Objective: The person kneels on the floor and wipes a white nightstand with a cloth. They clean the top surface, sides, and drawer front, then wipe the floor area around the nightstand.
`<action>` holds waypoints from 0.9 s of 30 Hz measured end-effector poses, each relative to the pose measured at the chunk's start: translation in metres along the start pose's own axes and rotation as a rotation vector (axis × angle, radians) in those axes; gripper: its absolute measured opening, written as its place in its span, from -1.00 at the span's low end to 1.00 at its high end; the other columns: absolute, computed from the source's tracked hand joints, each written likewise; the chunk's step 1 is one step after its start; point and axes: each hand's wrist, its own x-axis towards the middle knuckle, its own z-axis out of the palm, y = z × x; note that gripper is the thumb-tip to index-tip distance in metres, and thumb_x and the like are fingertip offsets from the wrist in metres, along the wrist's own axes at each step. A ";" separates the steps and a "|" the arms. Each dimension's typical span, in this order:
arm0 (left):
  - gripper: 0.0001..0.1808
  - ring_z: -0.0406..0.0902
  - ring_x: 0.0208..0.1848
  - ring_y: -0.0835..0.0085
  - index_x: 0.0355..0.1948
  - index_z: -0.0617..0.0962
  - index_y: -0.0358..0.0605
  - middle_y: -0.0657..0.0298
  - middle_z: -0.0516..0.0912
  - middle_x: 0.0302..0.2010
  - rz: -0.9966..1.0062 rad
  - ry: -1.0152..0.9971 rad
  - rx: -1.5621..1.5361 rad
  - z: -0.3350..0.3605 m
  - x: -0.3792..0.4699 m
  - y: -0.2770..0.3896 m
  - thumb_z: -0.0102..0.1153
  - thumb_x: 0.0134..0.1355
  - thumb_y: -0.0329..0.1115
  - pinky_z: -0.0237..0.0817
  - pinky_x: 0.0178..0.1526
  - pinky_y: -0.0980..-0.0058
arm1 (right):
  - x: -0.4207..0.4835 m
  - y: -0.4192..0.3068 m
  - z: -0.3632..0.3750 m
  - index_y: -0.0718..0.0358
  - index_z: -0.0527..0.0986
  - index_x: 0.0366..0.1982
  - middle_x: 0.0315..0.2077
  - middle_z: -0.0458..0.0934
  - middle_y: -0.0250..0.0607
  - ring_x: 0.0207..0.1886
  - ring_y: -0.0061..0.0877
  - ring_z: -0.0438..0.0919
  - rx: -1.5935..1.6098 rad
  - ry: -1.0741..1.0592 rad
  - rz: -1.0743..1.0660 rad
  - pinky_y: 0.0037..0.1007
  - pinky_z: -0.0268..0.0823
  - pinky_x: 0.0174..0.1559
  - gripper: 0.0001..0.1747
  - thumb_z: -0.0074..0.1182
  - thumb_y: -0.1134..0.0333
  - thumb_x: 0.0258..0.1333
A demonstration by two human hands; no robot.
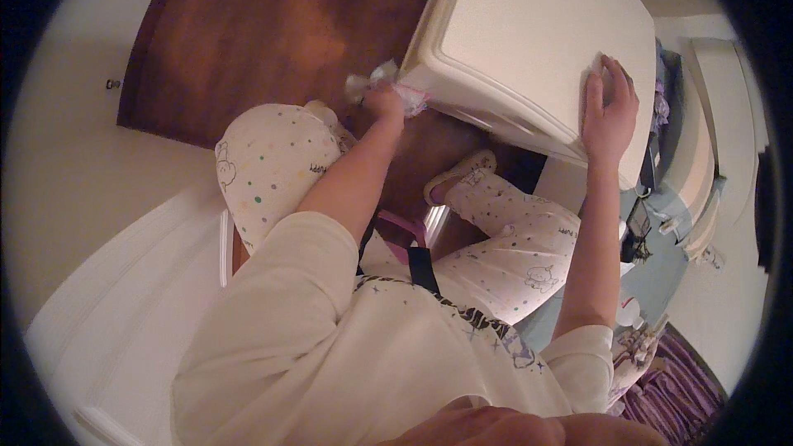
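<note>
My left hand (384,102) is closed around a crumpled whitish and pinkish wipe or thin plastic (412,99), low beside the near left edge of a white cabinet (545,25); which material it is cannot be told. My right hand (612,114) rests on the smooth top of that cabinet, near its right side, with the fingers apart and nothing in them. The cabinet's front, with its rounded edge, faces my knees. My legs, in white patterned trousers (272,161), are bent and spread on either side.
Dark reddish-brown wooden flooring (266,31) lies left of the cabinet. A slipper (464,176) is on my right foot. A pink plastic piece (403,229) shows between my legs. At the right are a blue-green surface (657,272) with small items and purple fabric (675,384).
</note>
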 end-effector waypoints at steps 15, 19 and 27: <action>-0.62 0.39 0.20 0.08 0.20 0.38 0.00 0.13 0.42 0.19 -0.784 -0.833 -0.976 -0.062 -0.138 0.169 -0.20 0.39 -0.26 0.33 0.14 -0.11 | -0.003 0.006 0.010 0.13 0.55 -0.07 -0.03 0.56 -0.15 0.04 -0.12 0.49 -0.050 0.104 0.041 -0.16 0.34 0.07 -0.59 0.04 0.09 0.10; -0.62 0.40 0.20 0.10 0.20 0.38 -0.03 0.12 0.43 0.20 -0.667 -1.084 -0.904 -0.094 -0.153 0.193 -0.20 0.40 -0.27 0.26 0.21 -0.09 | -0.006 0.001 0.008 0.13 0.56 -0.09 -0.06 0.58 -0.16 -0.01 -0.13 0.51 -0.031 0.119 0.034 -0.18 0.37 0.03 -0.63 0.06 0.13 0.11; -0.58 0.47 0.11 0.11 0.14 0.41 -0.06 0.13 0.51 0.10 -0.728 -1.426 -0.805 -0.141 -0.107 0.128 -0.16 0.40 -0.07 0.34 0.09 -0.11 | -0.008 -0.009 -0.008 0.38 0.56 -0.20 -0.18 0.57 0.06 -0.05 -0.08 0.49 0.076 0.014 0.147 -0.09 0.34 0.03 -0.67 0.06 0.29 0.07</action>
